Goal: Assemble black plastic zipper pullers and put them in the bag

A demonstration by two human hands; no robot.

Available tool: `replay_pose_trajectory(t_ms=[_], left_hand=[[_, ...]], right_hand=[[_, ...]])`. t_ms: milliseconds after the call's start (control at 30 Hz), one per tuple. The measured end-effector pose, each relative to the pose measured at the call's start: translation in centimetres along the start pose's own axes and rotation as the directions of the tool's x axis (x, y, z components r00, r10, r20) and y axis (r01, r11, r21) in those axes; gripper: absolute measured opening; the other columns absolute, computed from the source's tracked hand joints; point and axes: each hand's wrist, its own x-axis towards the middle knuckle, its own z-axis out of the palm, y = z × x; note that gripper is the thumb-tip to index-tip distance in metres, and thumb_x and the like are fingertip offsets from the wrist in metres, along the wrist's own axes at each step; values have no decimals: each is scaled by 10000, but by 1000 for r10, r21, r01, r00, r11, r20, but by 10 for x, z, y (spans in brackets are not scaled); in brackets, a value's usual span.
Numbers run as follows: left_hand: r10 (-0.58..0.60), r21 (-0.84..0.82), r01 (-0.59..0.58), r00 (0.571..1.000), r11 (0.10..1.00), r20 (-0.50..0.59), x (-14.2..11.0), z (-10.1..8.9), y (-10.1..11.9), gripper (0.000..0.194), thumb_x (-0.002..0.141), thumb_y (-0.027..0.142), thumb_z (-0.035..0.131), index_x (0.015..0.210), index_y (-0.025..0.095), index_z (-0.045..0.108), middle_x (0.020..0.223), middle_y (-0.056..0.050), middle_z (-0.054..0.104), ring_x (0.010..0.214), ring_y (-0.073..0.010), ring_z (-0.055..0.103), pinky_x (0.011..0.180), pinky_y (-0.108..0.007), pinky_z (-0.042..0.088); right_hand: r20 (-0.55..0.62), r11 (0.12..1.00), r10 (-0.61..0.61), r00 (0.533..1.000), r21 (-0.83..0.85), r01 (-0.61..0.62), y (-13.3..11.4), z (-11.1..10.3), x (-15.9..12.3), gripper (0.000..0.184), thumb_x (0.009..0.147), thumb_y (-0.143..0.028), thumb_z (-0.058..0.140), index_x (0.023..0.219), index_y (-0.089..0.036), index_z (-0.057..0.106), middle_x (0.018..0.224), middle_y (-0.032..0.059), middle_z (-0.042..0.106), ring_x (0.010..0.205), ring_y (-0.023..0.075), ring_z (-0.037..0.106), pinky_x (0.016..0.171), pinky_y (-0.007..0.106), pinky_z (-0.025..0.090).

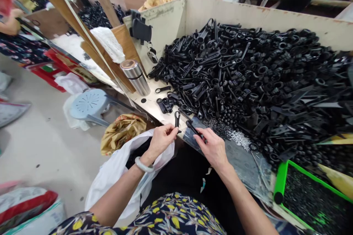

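Between the thumb and fingers of my left hand [163, 140] is a small black plastic part with a ring end [177, 120], its ring pointing up. My right hand [213, 146] pinches a longer black plastic piece [192, 126], which slants up and to the left over the table edge. The two parts are held close together but apart. Just beyond them, several black ring-ended pieces [165, 105] lie on the pale tabletop. Small silver pins [239, 139] and black balls [227, 115] are heaped to the right of my right hand.
A large pile of black plastic parts [234, 62] fills the walled table. A steel flask [135, 78] stands at its left. Below my left hand gapes a white sack [110, 180]. At right sits a green-rimmed tray [281, 180]; a blue stool [88, 103] stands left. Another person's arm [11, 24] shows far left.
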Motion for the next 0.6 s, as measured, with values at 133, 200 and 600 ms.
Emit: replay_pose_trajectory(t_ms=[133,200,600], left_hand=[[-36,-97,42,998,994,53,-5,3,-2,374,945,514,621,766,190,669,640,3,697,562,-144,630,579,-246,470],[-29,-104,33,999,994,41,-2,2,2,369,944,499,624,750,188,666,632,2,689,558,-140,620,580,-245,469],[566,320,-503,811,803,-145,136,-7,135,322,938,420,684,751,158,679,620,26,610,583,-110,518,649,-261,389]], right_hand=[[-27,999,-8,1000,-51,7,-1,1,2,327,1069,-439,553,1266,-224,700,1000,47,713,698,151,648,722,286,516],[-33,998,5,999,-58,-7,0,3,1,333,1069,-450,551,1270,-227,695,1025,51,708,695,150,646,719,287,517],[-29,991,105,994,84,-102,-2,-8,-18,290,1075,-397,522,1094,-201,735,893,50,722,715,173,659,718,302,511]])
